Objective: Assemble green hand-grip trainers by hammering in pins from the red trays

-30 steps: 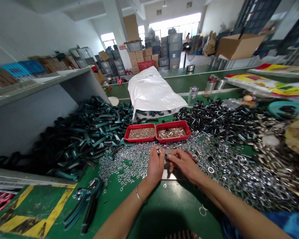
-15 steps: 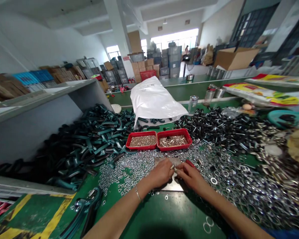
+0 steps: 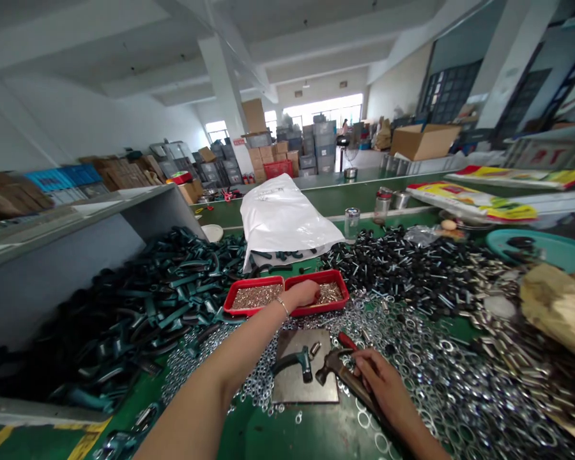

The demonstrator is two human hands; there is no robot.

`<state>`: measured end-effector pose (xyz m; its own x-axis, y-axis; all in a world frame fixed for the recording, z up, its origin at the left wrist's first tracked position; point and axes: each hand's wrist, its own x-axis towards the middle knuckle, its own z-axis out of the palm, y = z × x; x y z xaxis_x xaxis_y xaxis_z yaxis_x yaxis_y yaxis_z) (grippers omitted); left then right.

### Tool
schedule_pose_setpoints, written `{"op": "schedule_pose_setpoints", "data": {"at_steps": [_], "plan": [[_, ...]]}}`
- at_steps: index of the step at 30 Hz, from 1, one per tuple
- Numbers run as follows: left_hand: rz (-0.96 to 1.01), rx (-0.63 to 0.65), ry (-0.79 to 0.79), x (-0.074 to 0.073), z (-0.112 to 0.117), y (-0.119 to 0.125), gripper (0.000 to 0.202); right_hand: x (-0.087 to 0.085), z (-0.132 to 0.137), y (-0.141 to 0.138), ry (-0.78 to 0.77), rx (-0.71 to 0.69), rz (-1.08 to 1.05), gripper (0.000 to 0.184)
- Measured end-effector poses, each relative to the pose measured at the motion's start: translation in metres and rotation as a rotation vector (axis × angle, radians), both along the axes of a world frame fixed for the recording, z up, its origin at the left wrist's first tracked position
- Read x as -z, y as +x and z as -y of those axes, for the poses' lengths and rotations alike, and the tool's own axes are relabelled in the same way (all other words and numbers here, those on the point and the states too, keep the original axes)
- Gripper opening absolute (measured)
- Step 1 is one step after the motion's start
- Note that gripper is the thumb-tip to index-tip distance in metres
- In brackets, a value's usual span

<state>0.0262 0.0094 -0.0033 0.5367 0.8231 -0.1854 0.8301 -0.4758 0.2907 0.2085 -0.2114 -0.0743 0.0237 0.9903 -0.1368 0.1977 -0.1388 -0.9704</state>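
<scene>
My left hand (image 3: 303,294) reaches forward into the right red tray (image 3: 338,303), its fingers curled down among small metal pins; what they grip is hidden. My right hand (image 3: 382,382) is closed round the wooden handle of a hammer (image 3: 333,368), whose head rests at the right edge of a grey metal plate (image 3: 306,383). A green-handled part (image 3: 294,363) lies on that plate with a small metal piece beside it. A second red tray (image 3: 253,298) of small parts sits to the left.
A big heap of dark green handles (image 3: 172,287) fills the left. Black pins (image 3: 412,268) and shiny washers (image 3: 441,364) cover the right. A white plastic bag (image 3: 282,217), jars (image 3: 351,222) and a grey shelf (image 3: 76,255) stand behind; boxes are stacked far back.
Both hands were together pinching a small part over the plate. Now my left hand has reached out to the red tray and my right hand has taken the hammer. The camera tilted up.
</scene>
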Motion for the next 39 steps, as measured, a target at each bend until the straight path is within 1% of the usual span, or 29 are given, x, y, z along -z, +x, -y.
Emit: {"op": "schedule_pose_setpoints", "data": {"at_steps": [2, 4, 7, 9, 12, 13, 15, 17, 18, 20, 22, 25, 27, 29, 30, 32, 33, 34, 36, 37, 38, 39], "plan": [[0.002, -0.026, 0.025, 0.005, 0.002, 0.002, 0.006, -0.001, 0.002, 0.0, 0.007, -0.004, 0.024, 0.03], [0.029, -0.058, 0.061, 0.01, 0.006, 0.002, 0.008, -0.003, 0.002, -0.001, 0.041, -0.011, 0.078, 0.029], [0.101, -0.103, 0.095, 0.011, 0.01, -0.002, 0.01, -0.005, 0.001, -0.002, 0.09, -0.016, 0.147, 0.028], [0.167, -0.148, 0.119, 0.006, 0.01, -0.007, 0.012, -0.006, 0.001, -0.003, 0.123, -0.023, 0.2, 0.028], [0.286, -0.227, 0.166, -0.005, 0.018, -0.021, 0.014, -0.011, 0.007, -0.002, 0.254, -0.075, 0.377, 0.025], [0.327, -0.247, 0.178, -0.008, 0.025, -0.027, 0.014, -0.012, 0.011, 0.0, 0.3, -0.11, 0.458, 0.023], [0.408, -0.262, 0.187, -0.009, 0.048, -0.04, 0.017, -0.015, 0.022, 0.005, 0.362, -0.19, 0.618, 0.021], [0.525, -0.261, 0.126, -0.001, 0.08, -0.052, 0.019, -0.014, 0.034, 0.012, 0.389, -0.262, 0.758, 0.022], [0.619, -0.265, 0.046, 0.005, 0.097, -0.058, 0.019, -0.013, 0.038, 0.016, 0.397, -0.287, 0.815, 0.022], [0.746, -0.333, -0.112, 0.022, 0.127, -0.068, 0.019, -0.009, 0.042, 0.022, 0.4, -0.33, 0.896, 0.019], [0.794, -0.406, -0.179, 0.04, 0.146, -0.075, 0.017, -0.006, 0.039, 0.025, 0.373, -0.381, 0.939, 0.017], [0.765, -0.453, -0.13, 0.058, 0.156, -0.078, 0.016, -0.01, 0.025, 0.024, 0.277, -0.45, 0.946, 0.019], [0.726, -0.471, -0.095, 0.064, 0.156, -0.077, 0.017, -0.018, 0.013, 0.022, 0.133, -0.503, 0.86, 0.022], [0.694, -0.484, -0.062, 0.066, 0.155, -0.075, 0.017, -0.029, 0.002, 0.023, -0.011, -0.546, 0.727, 0.024], [0.68, -0.482, -0.047, 0.066, 0.155, -0.075, 0.016, -0.035, -0.002, 0.023, -0.044, -0.545, 0.666, 0.025], [0.628, -0.439, 0.017, 0.063, 0.156, -0.074, 0.016, -0.046, -0.006, 0.024, -0.066, -0.488, 0.536, 0.026], [0.584, -0.384, 0.068, 0.06, 0.156, -0.074, 0.016, -0.05, -0.006, 0.024, -0.09, -0.442, 0.456, 0.027], [0.531, -0.302, 0.123, 0.057, 0.156, -0.075, 0.016, -0.054, -0.006, 0.024, -0.136, -0.401, 0.368, 0.03], [0.418, -0.109, 0.217, 0.051, 0.156, -0.076, 0.016, -0.059, -0.005, 0.021, -0.223, -0.359, 0.253, 0.034], [0.371, -0.033, 0.243, 0.047, 0.157, -0.077, 0.016, -0.061, -0.005, 0.019, -0.217, -0.356, 0.257, 0.034], [0.34, 0.008, 0.253, 0.045, 0.158, -0.078, 0.016, -0.064, -0.004, 0.017, -0.169, -0.36, 0.296, 0.034], [0.327, 0.009, 0.251, 0.043, 0.16, -0.079, 0.023, -0.067, -0.003, 0.013, -0.099, -0.369, 0.351, 0.033]]}}
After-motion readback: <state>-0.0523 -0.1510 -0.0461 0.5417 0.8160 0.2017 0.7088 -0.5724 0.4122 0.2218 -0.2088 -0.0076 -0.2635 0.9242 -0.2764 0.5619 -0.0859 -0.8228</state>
